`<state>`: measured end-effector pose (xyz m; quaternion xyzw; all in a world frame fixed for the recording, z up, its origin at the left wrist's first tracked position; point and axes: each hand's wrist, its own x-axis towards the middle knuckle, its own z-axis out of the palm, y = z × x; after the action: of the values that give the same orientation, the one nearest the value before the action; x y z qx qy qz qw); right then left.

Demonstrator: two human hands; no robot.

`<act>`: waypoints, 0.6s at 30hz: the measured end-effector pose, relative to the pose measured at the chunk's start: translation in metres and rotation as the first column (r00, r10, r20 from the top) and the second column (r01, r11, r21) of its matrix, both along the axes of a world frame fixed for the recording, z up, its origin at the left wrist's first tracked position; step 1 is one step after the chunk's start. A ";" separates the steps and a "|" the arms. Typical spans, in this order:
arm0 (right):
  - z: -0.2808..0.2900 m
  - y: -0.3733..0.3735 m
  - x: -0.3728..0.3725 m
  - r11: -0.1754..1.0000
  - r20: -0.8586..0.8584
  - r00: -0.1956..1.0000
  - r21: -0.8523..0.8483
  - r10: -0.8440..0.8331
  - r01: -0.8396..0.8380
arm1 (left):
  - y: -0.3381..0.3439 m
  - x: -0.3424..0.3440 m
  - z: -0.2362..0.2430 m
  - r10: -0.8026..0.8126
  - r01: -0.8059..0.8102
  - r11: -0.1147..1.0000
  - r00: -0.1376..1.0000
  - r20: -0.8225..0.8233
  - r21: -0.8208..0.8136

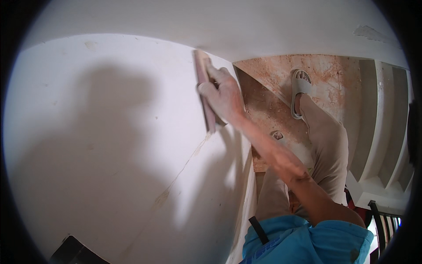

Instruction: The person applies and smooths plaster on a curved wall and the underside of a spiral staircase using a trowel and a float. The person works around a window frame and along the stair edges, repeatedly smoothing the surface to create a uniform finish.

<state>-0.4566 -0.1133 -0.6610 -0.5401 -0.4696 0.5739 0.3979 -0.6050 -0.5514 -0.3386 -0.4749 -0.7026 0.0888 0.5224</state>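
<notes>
My right hand (224,94) is closed around a long sanding block (205,90), tan at its top end and dull pinkish along its side. The block lies against the white wall (118,145), close to where it meets the adjoining white surface. From the block's lower end a thin brownish crack (180,172) runs down and to the left, widening into a rough patch. Slight blur softens the hand and block. My left hand is out of the picture.
Below are my feet in light slides (295,94) on a dusty reddish floor (329,75). Pale steps (380,123) rise at the right, with a black railing (379,222) at lower right. A dark flat object (77,251) shows at lower left. My shadow covers much of the wall.
</notes>
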 end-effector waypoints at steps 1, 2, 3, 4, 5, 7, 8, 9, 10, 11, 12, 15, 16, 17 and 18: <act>0.014 -0.003 -0.002 0.988 0.029 1.000 0.156 -0.006 0.002 | 0.002 -0.002 0.001 -0.007 0.007 1.000 1.000 0.004 0.001; 0.034 -0.004 0.000 0.983 0.016 0.999 0.178 0.033 -0.036 | 0.002 -0.003 0.001 -0.007 0.007 1.000 1.000 0.005 0.002; 0.050 -0.002 0.004 0.977 0.003 0.998 0.200 0.068 -0.068 | 0.003 -0.004 0.003 -0.012 0.012 1.000 1.000 0.005 0.004; 0.045 -0.002 0.003 0.977 0.023 0.999 0.206 0.047 -0.050 | 0.003 -0.003 0.005 -0.014 0.014 1.000 1.000 0.003 0.006; 0.031 -0.004 0.000 0.977 0.042 0.999 0.212 0.027 -0.035 | 0.003 -0.003 0.006 -0.013 0.013 1.000 1.000 0.001 0.007; -0.003 -0.003 0.002 0.989 0.092 0.996 0.148 -0.003 -0.010 | 0.003 0.001 0.007 -0.022 0.022 1.000 1.000 0.001 0.023; -0.028 -0.002 0.004 0.998 0.125 0.992 0.066 -0.008 0.000 | 0.004 0.001 0.006 -0.029 0.029 0.999 1.000 0.006 0.026; -0.046 -0.002 0.005 1.000 0.158 0.987 -0.018 -0.010 0.013 | 0.004 0.000 0.006 -0.035 0.035 0.999 0.999 0.010 0.026; -0.056 -0.001 0.004 0.999 0.164 0.986 -0.039 -0.003 0.010 | 0.005 -0.002 0.007 -0.042 0.041 0.999 0.999 0.011 0.029; -0.064 0.001 0.004 0.998 0.171 0.985 -0.060 0.001 0.010 | 0.007 -0.004 0.007 -0.051 0.050 0.998 0.999 0.013 0.032; -0.067 0.003 0.005 0.997 0.177 0.984 -0.080 0.006 0.008 | 0.008 -0.006 0.006 -0.058 0.057 0.998 0.998 0.014 0.036; 0.025 -0.007 0.005 0.992 0.076 0.993 0.085 0.090 -0.096 | 0.001 0.002 0.005 -0.035 0.035 0.999 0.999 0.009 0.040; 0.045 -0.012 0.003 0.978 0.028 0.998 0.201 0.055 -0.060 | 0.001 0.003 0.006 -0.036 0.035 0.999 0.999 0.012 0.040; 0.058 -0.018 0.001 0.950 -0.023 0.999 0.311 0.027 -0.018 | 0.000 0.002 0.007 -0.037 0.036 0.999 0.999 0.015 0.037; 0.061 -0.019 0.002 0.944 -0.021 0.999 0.329 0.045 -0.036 | 0.001 0.001 0.007 -0.041 0.041 0.998 0.999 0.017 0.039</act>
<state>-0.4549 -0.1324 -0.5997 -0.4483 -0.5640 0.5032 0.4771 -0.6040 -0.5502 -0.3318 -0.4799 -0.6991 0.0602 0.5267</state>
